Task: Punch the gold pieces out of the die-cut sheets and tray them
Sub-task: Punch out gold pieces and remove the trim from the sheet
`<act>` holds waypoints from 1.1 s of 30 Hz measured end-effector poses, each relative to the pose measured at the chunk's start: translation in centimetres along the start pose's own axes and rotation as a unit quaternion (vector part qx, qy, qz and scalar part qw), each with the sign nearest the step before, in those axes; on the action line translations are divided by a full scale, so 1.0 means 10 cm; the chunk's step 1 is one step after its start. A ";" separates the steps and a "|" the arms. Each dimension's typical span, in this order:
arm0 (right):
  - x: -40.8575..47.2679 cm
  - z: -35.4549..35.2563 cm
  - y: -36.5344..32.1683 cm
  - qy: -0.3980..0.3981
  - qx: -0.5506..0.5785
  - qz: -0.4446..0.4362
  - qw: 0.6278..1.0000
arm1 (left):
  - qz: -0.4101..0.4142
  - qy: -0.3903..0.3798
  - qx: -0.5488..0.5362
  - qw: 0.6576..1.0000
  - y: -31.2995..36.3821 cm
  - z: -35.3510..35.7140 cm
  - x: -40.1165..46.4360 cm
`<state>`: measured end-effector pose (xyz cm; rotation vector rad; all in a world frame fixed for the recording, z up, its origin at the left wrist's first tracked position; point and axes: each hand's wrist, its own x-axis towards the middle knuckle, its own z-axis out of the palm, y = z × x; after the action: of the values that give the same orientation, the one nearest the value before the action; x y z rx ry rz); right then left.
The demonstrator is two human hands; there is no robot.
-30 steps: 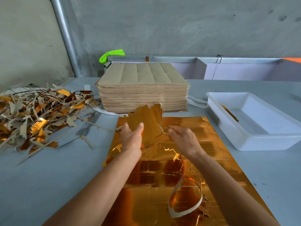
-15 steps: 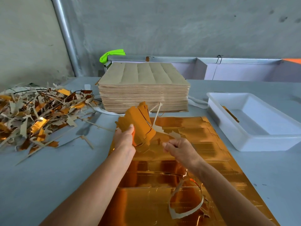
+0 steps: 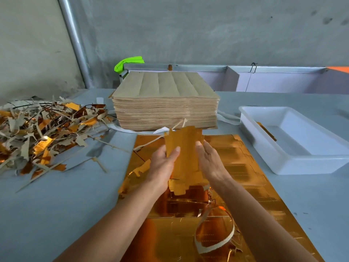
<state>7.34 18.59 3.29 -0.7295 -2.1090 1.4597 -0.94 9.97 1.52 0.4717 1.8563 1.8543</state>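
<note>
gold pieces [image 3: 182, 148] held upright over the die-cut sheets [image 3: 236, 167], long axis running away from the person, pinched by left hand [image 3: 163, 163], right hand [image 3: 209, 159] flat against their edge; tray [image 3: 294, 163] lies right, nearer that hand.

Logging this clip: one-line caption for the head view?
Both hands, left hand and right hand, hold punched gold pieces above the gold die-cut sheets, white tray at right.
</note>
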 end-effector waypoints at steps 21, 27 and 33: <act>-0.07 0.12 0.23 0.058 0.286 0.159 0.943 | -0.087 0.150 -0.122 0.977 0.05 0.12 0.18; -0.01 -0.18 0.20 -0.033 0.214 0.137 0.967 | -0.038 0.046 -0.024 0.998 0.17 -0.11 0.32; 0.05 -0.13 0.19 0.018 0.249 0.113 0.962 | -0.028 0.102 0.002 0.994 0.04 0.05 0.25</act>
<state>8.11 20.34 1.95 -0.8008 -1.5607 1.9775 -2.77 11.81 1.71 0.2351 1.9823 1.9222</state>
